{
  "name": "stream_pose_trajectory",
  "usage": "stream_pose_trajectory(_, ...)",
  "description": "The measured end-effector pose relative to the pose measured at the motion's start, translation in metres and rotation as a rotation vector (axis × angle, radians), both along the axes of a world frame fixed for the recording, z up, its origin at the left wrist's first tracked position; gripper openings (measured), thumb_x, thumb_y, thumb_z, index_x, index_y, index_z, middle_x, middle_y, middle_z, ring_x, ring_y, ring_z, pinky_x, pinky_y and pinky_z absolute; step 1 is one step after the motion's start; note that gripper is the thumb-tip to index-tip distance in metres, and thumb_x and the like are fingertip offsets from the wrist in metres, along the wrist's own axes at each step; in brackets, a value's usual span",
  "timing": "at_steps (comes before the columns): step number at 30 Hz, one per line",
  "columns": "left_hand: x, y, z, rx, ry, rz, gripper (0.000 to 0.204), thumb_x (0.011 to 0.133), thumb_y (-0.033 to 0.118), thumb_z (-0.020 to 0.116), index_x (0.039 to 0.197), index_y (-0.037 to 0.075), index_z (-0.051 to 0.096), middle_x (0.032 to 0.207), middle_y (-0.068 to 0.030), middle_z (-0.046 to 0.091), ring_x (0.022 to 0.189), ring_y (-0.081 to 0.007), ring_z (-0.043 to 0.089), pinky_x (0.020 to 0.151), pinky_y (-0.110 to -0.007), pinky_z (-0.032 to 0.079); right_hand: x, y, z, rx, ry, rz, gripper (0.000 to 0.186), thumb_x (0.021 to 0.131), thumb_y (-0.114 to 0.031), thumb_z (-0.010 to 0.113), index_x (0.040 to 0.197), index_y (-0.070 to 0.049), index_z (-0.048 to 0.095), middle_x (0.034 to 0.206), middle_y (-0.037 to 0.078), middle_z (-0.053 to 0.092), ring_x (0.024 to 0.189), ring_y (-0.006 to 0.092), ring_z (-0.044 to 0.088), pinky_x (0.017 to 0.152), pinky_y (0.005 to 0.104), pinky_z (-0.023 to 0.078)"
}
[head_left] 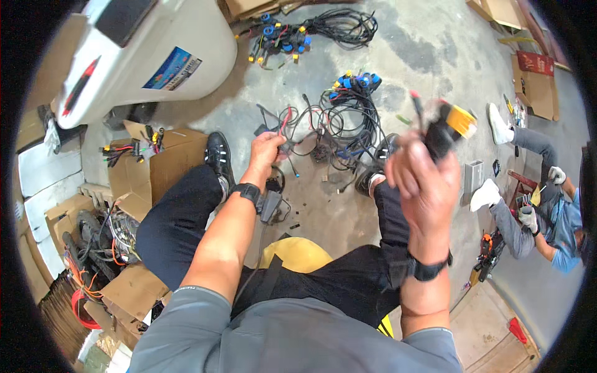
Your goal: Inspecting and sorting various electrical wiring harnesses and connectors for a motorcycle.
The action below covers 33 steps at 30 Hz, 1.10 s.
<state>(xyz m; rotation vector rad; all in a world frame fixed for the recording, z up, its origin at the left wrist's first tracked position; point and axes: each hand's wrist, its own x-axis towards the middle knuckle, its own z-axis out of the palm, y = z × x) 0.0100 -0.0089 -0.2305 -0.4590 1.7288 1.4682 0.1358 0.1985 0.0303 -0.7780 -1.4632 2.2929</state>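
Black-and-yellow connector up in the right hand, above the floor; the work looks partway done.

The right hand's fingers are closed around the connector, which is blurred and held well apart from the cables below; the left hand pinches what seems to be a red wire, though I cannot tell whether it grips other strands too. Of 2 groups with blue and yellow connectors, the farther bundle lies off by itself beside coiled black cable, apparently dealt with. The nearer bundle runs into a loose tangle of cables by the shoes, so untangling probably remains; whether any connection is complete cannot be told.
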Motion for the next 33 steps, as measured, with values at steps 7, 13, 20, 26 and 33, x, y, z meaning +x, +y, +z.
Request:
stream_pose_trajectory(7,-0.016,-0.027,0.098,0.080,0.089,0.000,0.013,0.084,0.011,0.061,0.095,0.005,0.058,0.077,-0.0050,0.062,0.060,-0.0176,0.064,0.053,-0.029,0.053,-0.021,-0.015,-0.005,0.238,-0.032,0.143,0.009,0.088,-0.013,0.065,0.092,-0.005,0.063,0.070,-0.007,0.054,0.058,0.0025,0.044,0.052,0.0216,0.036)
stream_pose_trajectory(13,-0.011,-0.021,0.203,0.226,0.225,-0.145,0.016,0.084,0.010,0.059,0.098,0.001,0.058,0.081,-0.0065,0.063,0.061,-0.0187,0.064,0.054,-0.029,0.053,-0.031,-0.025,-0.020,0.431,0.021,0.346,0.014,0.084,-0.013,0.066,0.091,0.000,0.062,0.071,-0.002,0.059,0.066,0.0075,0.053,0.059,0.0276,0.045)
stream_pose_trajectory(20,-0.019,-0.030,0.218,0.424,0.248,-0.118,0.021,0.084,0.007,0.056,0.102,-0.004,0.057,0.087,-0.0134,0.065,0.065,-0.0236,0.065,0.055,-0.033,0.055,-0.033,-0.038,-0.029,0.771,-0.130,0.500,0.021,0.082,-0.018,0.062,0.094,-0.001,0.061,0.084,0.025,0.062,0.085,0.0433,0.060,0.073,0.0461,0.048)
stream_pose_trajectory(26,-0.040,-0.003,0.227,0.415,0.259,-0.173,0.022,0.084,0.008,0.055,0.102,-0.006,0.058,0.084,-0.0149,0.066,0.065,-0.0245,0.067,0.055,-0.031,0.054,-0.023,-0.019,-0.023,0.961,-0.193,0.480,0.019,0.082,-0.017,0.062,0.088,0.000,0.057,0.079,0.025,0.060,0.082,0.0451,0.058,0.070,0.0483,0.046)
stream_pose_trajectory(33,-0.058,-0.012,0.226,0.229,0.313,-0.216,0.025,0.084,0.003,0.053,0.106,-0.008,0.058,0.085,-0.0150,0.068,0.064,-0.0190,0.065,0.060,-0.028,0.053,-0.039,-0.002,-0.024,0.896,-0.177,0.344,0.019,0.080,-0.015,0.064,0.091,0.001,0.059,0.079,0.025,0.060,0.079,0.0441,0.058,0.068,0.0452,0.046)
